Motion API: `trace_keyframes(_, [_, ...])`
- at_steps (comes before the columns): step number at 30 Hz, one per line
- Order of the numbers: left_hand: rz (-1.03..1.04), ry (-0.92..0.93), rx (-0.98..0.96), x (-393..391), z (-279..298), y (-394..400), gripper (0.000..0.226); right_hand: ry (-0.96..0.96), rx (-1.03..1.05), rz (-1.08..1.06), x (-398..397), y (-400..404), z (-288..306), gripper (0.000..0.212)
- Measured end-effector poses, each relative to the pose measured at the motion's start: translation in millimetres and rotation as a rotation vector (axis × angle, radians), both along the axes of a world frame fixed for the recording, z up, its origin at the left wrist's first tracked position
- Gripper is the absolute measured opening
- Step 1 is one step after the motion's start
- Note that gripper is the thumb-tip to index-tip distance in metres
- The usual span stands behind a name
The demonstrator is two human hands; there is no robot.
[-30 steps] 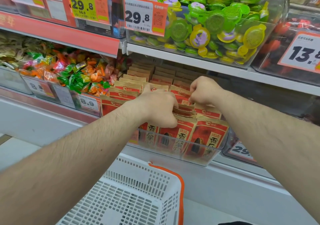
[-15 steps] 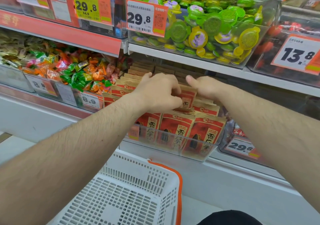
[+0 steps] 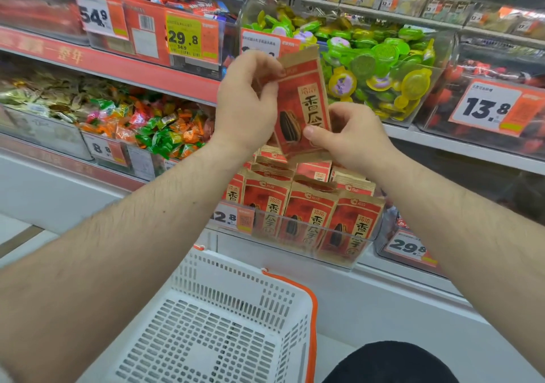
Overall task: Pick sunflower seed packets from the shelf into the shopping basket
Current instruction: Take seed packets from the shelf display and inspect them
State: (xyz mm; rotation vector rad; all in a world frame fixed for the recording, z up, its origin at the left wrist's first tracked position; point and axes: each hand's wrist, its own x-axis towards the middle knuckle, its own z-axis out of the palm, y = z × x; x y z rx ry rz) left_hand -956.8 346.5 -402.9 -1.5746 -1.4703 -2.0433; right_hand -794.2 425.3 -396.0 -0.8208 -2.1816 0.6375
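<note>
A red and brown sunflower seed packet (image 3: 300, 99) is held upright in the air above the shelf bin. My left hand (image 3: 247, 102) grips its upper left edge, and my right hand (image 3: 351, 135) pinches its lower right corner with thumb on the front. Below them, several more seed packets (image 3: 309, 211) stand in rows in a clear plastic bin (image 3: 339, 250) on the lower shelf. The white shopping basket (image 3: 224, 317) with an orange rim sits under the bin, and I see nothing inside it.
Wrapped candies (image 3: 153, 129) fill a bin to the left. Green and yellow jelly cups (image 3: 377, 64) fill a bin on the upper shelf behind the raised packet. Price tags hang along the shelf edges. A dark shape (image 3: 389, 362) shows at the bottom right.
Both hands have risen out of the bin with one seed packet, now held up in front of the upper shelf. The view has tilted down, showing more of the basket.
</note>
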Motion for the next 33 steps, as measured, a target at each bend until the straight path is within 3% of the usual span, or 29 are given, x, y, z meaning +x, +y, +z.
trace_keyframes(2, [-0.078,-0.151,0.053,-3,4,-12,0.035,0.031,-0.022,0.044,-6,-16,3,0.011])
trace_keyframes(4, [-0.233,-0.424,0.054,-3,3,-24,0.034,0.05,-0.149,0.13,-11,-31,0,0.01])
trace_keyframes(7, [-0.317,-0.673,-0.055,1,-19,-45,0.018,-0.048,-0.322,0.199,-13,-53,-20,0.014])
trace_keyframes(10, [-0.331,-0.752,-0.185,6,-55,-66,0.017,-0.151,-0.343,0.169,-15,-69,-47,0.016])
trace_keyframes(16, [-0.369,-0.965,-0.294,20,-119,-92,0.015,0.039,-0.486,0.046,-24,-91,-93,0.011])
trace_keyframes(20, [-0.365,-1.108,-0.311,25,-142,-104,0.017,0.127,-0.546,-0.017,-29,-103,-121,0.024])
trace_keyframes(25, [-0.372,-1.192,-0.373,27,-160,-115,0.022,0.233,-0.693,-0.019,-26,-112,-136,0.034])
trace_keyframes(33, [-0.355,-1.213,-0.475,23,-175,-120,0.023,0.265,-0.853,0.009,-20,-111,-147,0.028])
